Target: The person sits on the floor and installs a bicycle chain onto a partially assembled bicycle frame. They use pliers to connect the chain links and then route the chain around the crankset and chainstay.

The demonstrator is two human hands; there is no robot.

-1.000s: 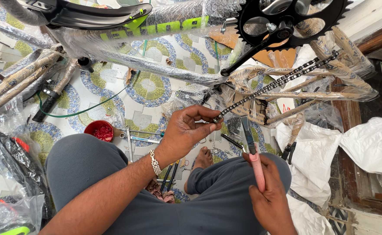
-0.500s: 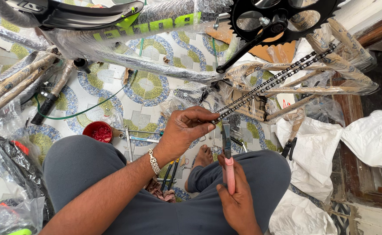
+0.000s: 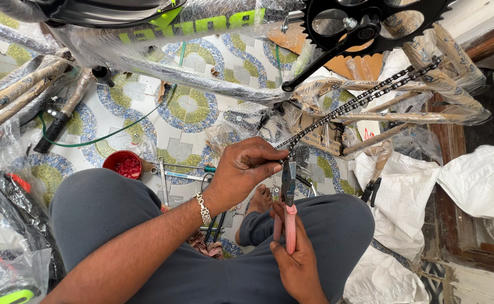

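Black steel bicycle chain runs slantwise from the toothed chainring at the top of the view down to the person's hands, hanging free of the teeth along most of its length. Its lower end sits pinched between the thumb and fingers of the left hand, just above the raised knees. The right hand is closed around the pink handles of a pair of pliers, whose dark nose points up and meets the chain end beside the left fingertips. Whether the nose is biting a link or only touching it is hard to tell, since the fingers cover the joint. Judging by this, the chain is not yet joined or seated on the ring, and the work at the loose end looks only begun. Around the chain lies a plastic-wrapped bicycle frame with lime green lettering, still largely in its packing. On the patterned tile floor near the left knee sit a small red tub and a few spanners.
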